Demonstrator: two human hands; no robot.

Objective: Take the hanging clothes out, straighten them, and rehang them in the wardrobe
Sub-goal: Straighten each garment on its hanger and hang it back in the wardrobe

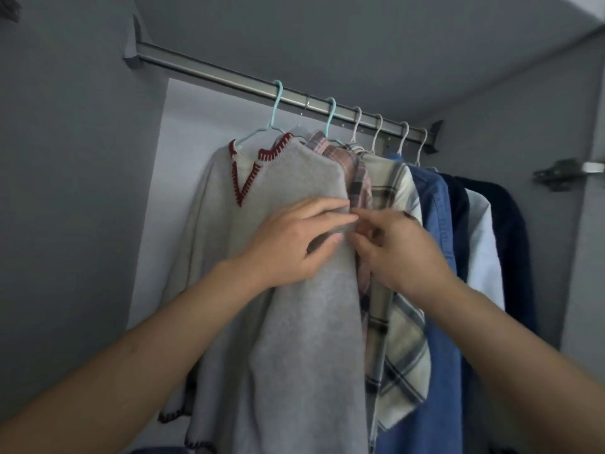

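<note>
A grey knit sweater [304, 339] with red stitching round its V-neck hangs on a pale blue hanger [273, 124] from the metal rail [209, 68]. My left hand [294, 240] grips the sweater's right shoulder and sleeve, thumb under a fold and fingers over it. Beside it my right hand [399, 250] pinches the edge of the pink plaid shirt [357, 178] hanging just behind the sweater. The two hands almost touch. A cream plaid shirt [399, 339] hangs to the right of them.
Further right on the rail hang a blue denim shirt [438, 290], a pale blue shirt [483, 257] and dark navy garments [510, 231] on white hangers. The wardrobe's grey side wall [65, 191] stands at left, and a door hinge [563, 173] at right.
</note>
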